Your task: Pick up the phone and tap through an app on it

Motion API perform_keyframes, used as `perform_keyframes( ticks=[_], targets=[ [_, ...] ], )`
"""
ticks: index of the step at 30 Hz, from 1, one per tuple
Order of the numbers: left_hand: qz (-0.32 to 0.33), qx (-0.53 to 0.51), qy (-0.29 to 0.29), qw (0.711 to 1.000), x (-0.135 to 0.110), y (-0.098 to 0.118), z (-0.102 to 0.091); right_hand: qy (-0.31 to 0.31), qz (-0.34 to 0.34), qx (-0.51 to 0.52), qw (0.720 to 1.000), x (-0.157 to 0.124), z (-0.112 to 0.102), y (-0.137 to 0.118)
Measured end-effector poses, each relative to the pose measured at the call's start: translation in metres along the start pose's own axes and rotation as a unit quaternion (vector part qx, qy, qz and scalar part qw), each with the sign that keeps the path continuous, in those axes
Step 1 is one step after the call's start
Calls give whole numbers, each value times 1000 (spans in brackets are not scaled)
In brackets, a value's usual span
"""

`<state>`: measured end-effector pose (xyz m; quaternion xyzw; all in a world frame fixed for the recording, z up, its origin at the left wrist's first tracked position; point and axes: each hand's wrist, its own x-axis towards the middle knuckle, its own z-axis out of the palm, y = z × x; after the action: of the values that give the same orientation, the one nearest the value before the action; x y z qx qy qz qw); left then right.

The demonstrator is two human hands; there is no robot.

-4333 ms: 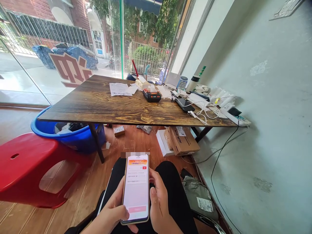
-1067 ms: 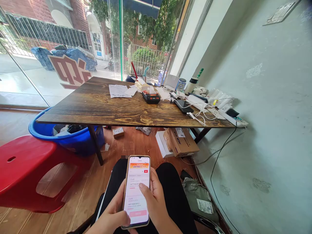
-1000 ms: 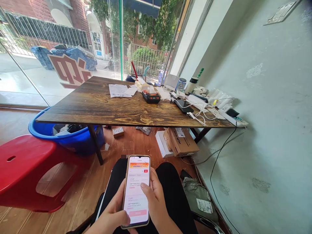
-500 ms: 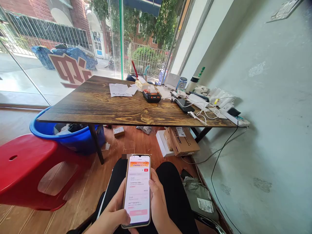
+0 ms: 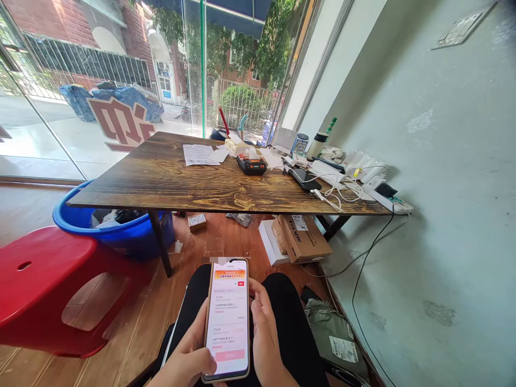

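A smartphone with a lit screen of text, an orange banner and a pink button stands tilted up over the lap. My left hand wraps its lower left side, the thumb lying over the bottom left corner of the screen. Along the right edge, my right hand is closed around the phone's side, its fingers partly behind the case. The right thumb is beside the screen edge, bent in toward the hand. Fingers behind the phone are hidden.
Ahead stands a wooden table with papers, a black and orange device, another phone and white cables. A red stool and blue tub are left. Cardboard boxes lie underneath; a grey package is right.
The right thumb has drawn back from the screen's right edge toward the hand. The whole scene has shifted slightly downward in view. Both hands remain at the phone.
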<state>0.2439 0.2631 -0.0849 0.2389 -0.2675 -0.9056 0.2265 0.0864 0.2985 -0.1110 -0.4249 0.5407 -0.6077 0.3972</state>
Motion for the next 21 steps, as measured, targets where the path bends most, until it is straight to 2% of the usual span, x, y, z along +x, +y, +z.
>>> perform_keyframes(
  ticks=[3,7,9,13,21],
  targets=[
    [-7,7,-1,1000,0,1,0,8,-82,-116,990,-4,-5,-3],
    [-12,-11,-23,1000,2,-3,-5,-85,-177,-279,940,0,-15,-16],
    [-14,3,-42,999,3,-7,-10,-121,-177,-291,932,4,-17,-23],
    [-21,42,-56,997,7,-15,-21,-146,-168,-293,930,10,-17,-28],
    [20,14,-105,994,11,-27,-27,-139,-216,-375,891,14,-14,-26]
  ],
)
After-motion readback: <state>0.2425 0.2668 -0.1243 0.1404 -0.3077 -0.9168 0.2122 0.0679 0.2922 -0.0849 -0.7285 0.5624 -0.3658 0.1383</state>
